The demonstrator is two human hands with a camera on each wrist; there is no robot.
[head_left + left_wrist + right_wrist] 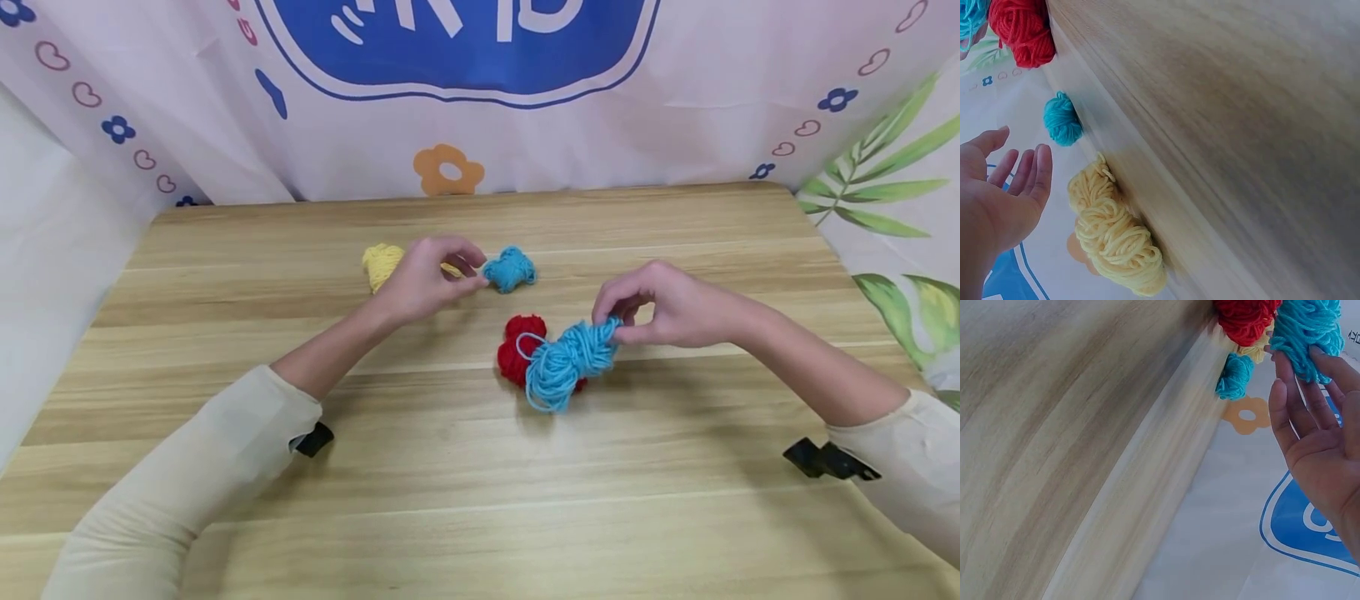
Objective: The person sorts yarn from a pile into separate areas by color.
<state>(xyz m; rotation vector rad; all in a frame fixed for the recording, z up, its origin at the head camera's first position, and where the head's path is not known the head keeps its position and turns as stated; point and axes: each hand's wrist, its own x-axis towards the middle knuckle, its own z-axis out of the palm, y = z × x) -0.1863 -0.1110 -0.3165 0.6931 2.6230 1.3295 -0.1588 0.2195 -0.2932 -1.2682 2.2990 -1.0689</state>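
Note:
My right hand (667,308) pinches one end of a light blue skein of yarn (570,362), held above the table and partly covering a red skein (517,354). The right wrist view shows thumb and fingertips on that light blue yarn (1307,337). My left hand (431,279) is empty, its fingers loosely bent and pointing at a small teal ball of yarn (511,269). In the left wrist view a gap separates those fingers from the teal ball (1062,119). A yellow skein (1116,231) lies beside the left hand, which hides much of it in the head view.
All the yarn is on or over a wood-grain table (375,500). Behind its far edge hangs a white printed cloth (735,108) with a blue sign and an orange flower. A leaf-patterned cloth (900,250) is at the right. Black clips (828,460) sit at both sleeves.

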